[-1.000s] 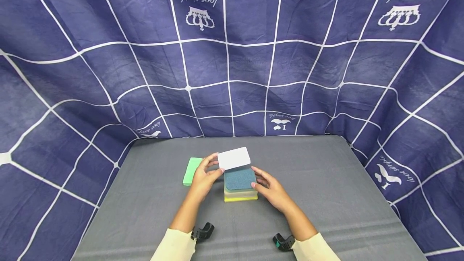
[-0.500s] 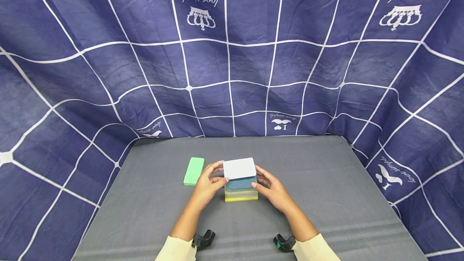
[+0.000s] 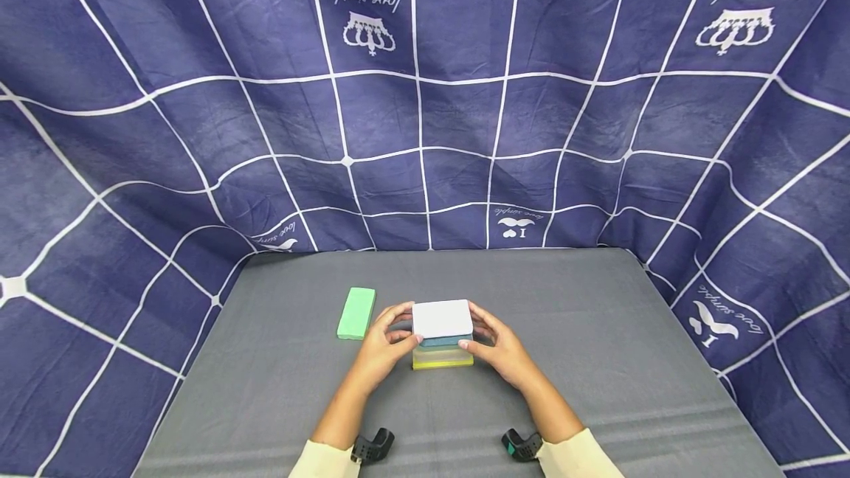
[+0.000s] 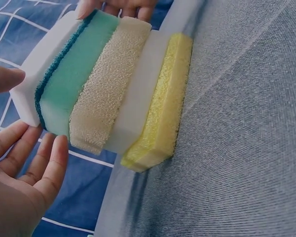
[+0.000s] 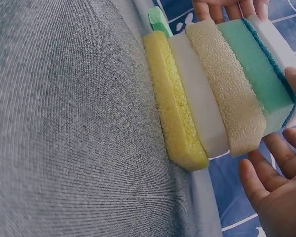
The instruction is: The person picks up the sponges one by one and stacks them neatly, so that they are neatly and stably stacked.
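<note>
A stack of sponges stands between both hands. Its top is a white sponge [image 3: 442,319], lying flat over a green sponge [image 4: 79,74] that has a dark teal scouring face. Below come a coarse beige sponge [image 5: 227,89], a second white block [image 4: 140,89] and a yellow sponge [image 4: 160,108] at the bottom. My left hand [image 3: 381,349] holds the top white sponge at its left end, thumb in front and fingers behind. At the right end, my right hand [image 3: 501,349] grips around the green sponge, its thumb at the teal edge.
A light green block [image 3: 356,313] lies on the grey table [image 3: 564,330], left of the stack and beyond the left hand. Behind the table hangs a blue curtain [image 3: 458,116] with white lines. Each wrist wears a black device.
The left hand has brought the white sponge right and toward the person, lowering it from a tilt onto the teal face. The right hand has stayed at the stack.
</note>
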`<state>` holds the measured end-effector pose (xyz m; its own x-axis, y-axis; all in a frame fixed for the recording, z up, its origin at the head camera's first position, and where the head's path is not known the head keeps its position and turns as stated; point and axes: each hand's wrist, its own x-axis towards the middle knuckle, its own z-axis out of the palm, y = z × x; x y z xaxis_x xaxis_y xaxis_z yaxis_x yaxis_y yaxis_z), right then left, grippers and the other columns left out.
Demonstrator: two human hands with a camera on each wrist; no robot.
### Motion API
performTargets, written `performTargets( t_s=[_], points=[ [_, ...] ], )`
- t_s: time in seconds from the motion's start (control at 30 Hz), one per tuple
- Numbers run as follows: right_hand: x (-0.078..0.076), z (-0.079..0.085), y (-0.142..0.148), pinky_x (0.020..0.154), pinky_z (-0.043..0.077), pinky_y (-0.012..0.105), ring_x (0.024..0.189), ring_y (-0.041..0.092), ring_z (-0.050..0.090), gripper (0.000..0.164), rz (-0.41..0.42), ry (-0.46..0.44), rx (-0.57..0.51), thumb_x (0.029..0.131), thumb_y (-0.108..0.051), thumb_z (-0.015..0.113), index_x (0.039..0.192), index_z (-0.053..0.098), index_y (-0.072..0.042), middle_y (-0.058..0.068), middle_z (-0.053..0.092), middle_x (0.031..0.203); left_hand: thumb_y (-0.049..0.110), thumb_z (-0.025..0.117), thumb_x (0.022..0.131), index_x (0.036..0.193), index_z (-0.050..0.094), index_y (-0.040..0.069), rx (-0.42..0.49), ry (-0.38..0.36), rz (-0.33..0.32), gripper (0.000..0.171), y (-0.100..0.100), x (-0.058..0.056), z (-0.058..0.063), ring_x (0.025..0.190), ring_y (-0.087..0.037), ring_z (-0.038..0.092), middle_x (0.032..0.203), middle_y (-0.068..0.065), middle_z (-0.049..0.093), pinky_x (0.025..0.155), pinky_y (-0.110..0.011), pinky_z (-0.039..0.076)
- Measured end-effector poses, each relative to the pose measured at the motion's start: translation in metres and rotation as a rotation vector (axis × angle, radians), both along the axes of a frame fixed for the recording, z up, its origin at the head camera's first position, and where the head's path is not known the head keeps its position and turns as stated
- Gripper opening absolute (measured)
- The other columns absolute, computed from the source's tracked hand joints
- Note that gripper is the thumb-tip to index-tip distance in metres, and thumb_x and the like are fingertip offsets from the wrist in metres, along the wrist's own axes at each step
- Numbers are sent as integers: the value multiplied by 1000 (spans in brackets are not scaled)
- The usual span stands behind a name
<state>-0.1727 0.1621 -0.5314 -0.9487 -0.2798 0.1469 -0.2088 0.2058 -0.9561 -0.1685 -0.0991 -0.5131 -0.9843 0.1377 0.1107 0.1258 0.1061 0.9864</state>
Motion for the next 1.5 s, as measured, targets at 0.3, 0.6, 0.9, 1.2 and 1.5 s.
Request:
performTargets(
  t_s=[0.3,0.6,0.9,1.2,1.5],
  points=[
    [0,-1,0,112,43,42,135,21,53,77,-4,10,12,87,-20,80,154,42,-12,14,54,148,1,79,81,137,60,9,9,18,-23,60,0,2,0,128,-32,55,137,-13,56,98,-40,55],
    [-1,0,-3,114,41,46,135,14,50,79,3,21,4,89,-19,79,156,38,-12,11,53,149,1,80,81,139,58,4,2,29,-34,61,-1,1,-2,129,-34,54,137,-15,56,100,-40,54],
    [0,1,-4,112,44,29,134,3,48,67,14,103,-27,96,-16,70,155,40,-21,11,50,152,11,82,84,143,56,14,-31,25,-34,65,-1,3,0,133,-31,53,144,-9,52,100,-45,53],
    [0,2,-6,110,44,23,129,4,52,59,0,108,-44,97,-14,68,151,46,-11,14,55,146,10,80,85,138,61,12,-44,48,-16,56,1,2,-1,130,-33,55,140,-8,57,97,-38,56],
    [-1,3,-8,110,42,24,129,10,52,54,-15,61,-47,99,-16,65,150,47,-13,16,53,146,10,82,84,136,63,10,-44,37,0,55,2,1,-3,126,-29,59,138,-7,59,96,-42,55]
  ],
)
